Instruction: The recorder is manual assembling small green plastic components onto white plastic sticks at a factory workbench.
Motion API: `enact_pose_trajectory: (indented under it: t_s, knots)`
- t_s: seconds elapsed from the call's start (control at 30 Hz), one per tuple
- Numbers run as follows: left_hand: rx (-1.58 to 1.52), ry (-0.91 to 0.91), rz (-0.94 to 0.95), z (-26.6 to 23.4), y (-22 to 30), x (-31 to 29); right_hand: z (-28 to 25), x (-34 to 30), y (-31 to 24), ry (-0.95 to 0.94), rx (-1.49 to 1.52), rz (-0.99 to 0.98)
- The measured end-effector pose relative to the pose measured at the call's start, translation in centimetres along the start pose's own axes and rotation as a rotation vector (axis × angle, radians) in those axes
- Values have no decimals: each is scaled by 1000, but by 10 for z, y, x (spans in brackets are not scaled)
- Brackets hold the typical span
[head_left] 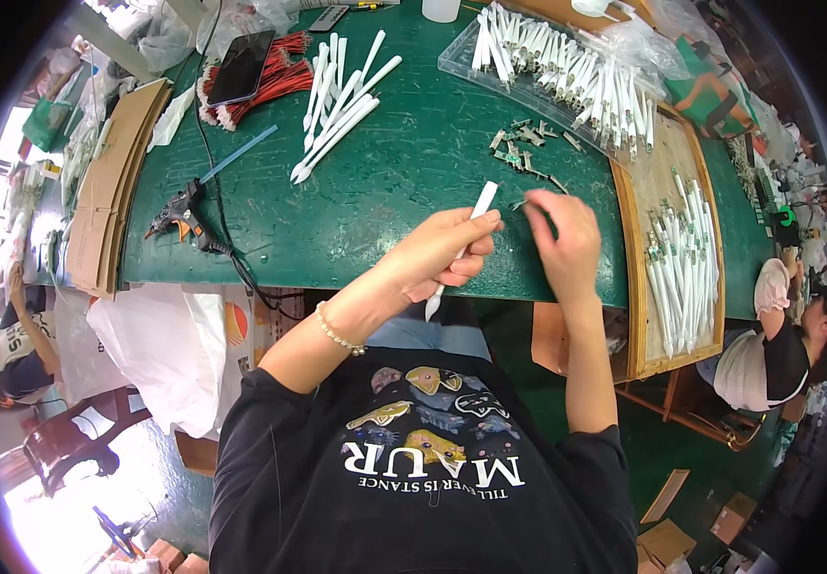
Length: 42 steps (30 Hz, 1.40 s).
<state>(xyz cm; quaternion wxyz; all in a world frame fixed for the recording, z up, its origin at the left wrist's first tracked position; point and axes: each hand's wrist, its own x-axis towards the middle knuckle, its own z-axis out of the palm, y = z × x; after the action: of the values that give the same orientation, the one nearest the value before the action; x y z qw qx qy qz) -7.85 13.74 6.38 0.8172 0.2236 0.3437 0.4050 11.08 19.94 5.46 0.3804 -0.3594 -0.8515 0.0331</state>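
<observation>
My left hand [444, 253] is closed around a white plastic tube [484, 199]. Its open end sticks up past my thumb, and its pointed tip hangs below my fingers near the table's front edge. To the right, my right hand [569, 244] is raised with thumb and forefinger pinched together. A thin, pale bit shows at those fingertips, too small to name. Beyond my hands lie several loose white tubes [337, 132] with pointed tips. A scatter of small circuit boards [521, 153] sits on the green table [413, 158] ahead of my right hand.
A clear tray [466, 69] of white tubes with metallic ends stands far right. Nearer, a wooden tray [637, 287] holds more tubes. A hot glue gun [189, 218], its cable, a phone [243, 67], red wires [279, 77] and cardboard [112, 191] lie left. Other people sit at both sides.
</observation>
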Motion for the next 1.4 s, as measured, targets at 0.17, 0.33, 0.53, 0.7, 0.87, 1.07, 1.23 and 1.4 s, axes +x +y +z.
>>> enact_pose_trajectory:
  t_s: [0.17,0.33,0.53,0.7,0.87,1.07,1.23,1.4]
  knots:
    - [-13,7,-34,1,-6,3,-2,-11,-18,-59,103,25]
    - [-2,-14,-24,-6,-16,1,-4,-17,-26,-81,369,126]
    - [31,-9,38,-1,-28,-8,5,-40,-42,-17,1257,664]
    - [115,-52,94,0,-35,-15,4,-41,-51,8,1289,651]
    - [102,-77,240,9,-40,-26,-13,-27,-49,112,1114,707]
    - [172,-125,320,3,-49,-28,-16,-21,-61,20,986,688]
    - [279,-87,318,0,-53,-28,-19,-21,-65,-12,958,622]
    - [294,-60,329,0,-55,-29,-18,-23,-62,-17,942,591]
